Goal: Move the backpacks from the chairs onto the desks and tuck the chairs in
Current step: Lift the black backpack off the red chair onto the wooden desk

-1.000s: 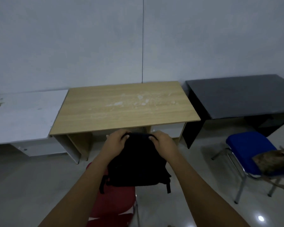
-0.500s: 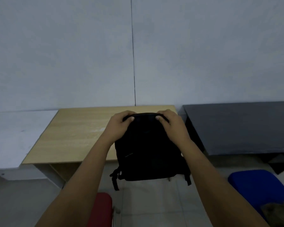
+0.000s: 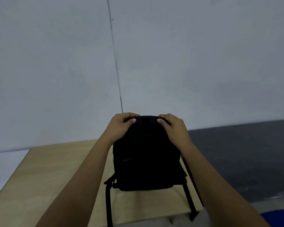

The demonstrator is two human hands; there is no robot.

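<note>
A black backpack (image 3: 146, 158) stands upright over the light wooden desk (image 3: 56, 177), its bottom at the desk top near the front right part. My left hand (image 3: 121, 126) and my right hand (image 3: 172, 128) both grip its top edge from either side. Two black straps hang down over the desk's front edge. The red chair is out of view.
A dark grey desk (image 3: 244, 158) adjoins on the right, a white desk (image 3: 5, 167) on the left. A corner of the blue chair seat (image 3: 277, 217) shows at the bottom right. A plain wall stands right behind the desks.
Both hands have carried the backpack up from the red chair and forward over the wooden desk. The view has tilted up, so the red chair has dropped out of sight.
</note>
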